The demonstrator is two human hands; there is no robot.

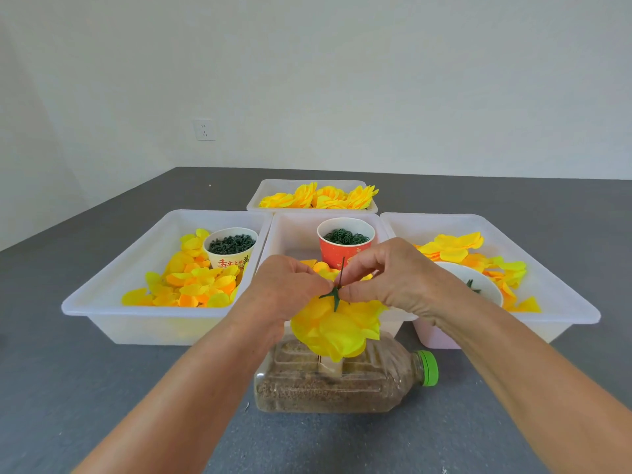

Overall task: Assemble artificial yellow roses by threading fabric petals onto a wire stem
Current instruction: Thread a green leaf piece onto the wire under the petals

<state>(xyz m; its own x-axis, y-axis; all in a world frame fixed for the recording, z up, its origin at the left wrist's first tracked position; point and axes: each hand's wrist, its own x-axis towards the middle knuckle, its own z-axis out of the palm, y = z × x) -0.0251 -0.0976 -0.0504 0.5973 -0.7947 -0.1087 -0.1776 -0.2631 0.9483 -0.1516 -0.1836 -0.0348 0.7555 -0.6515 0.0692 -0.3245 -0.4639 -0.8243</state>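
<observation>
A yellow fabric rose (337,328) sits upside down on a thin dark wire stem (342,268) that rises from a sand-filled plastic bottle (328,388) lying on its side. A green star-shaped calyx (332,295) rests on top of the petals, around the wire. My left hand (287,292) and my right hand (386,275) meet over the rose, fingertips pinching at the calyx and wire from each side. Loose yellow and orange petals (191,282) fill the left tray.
White trays stand on the grey table: left tray (102,302), middle tray (294,234) with a red cup (345,242) of green rings, right tray (564,302) with petals and a white bowl (478,285), far tray (270,189) with finished roses. A cream cup (231,246) holds dark green parts.
</observation>
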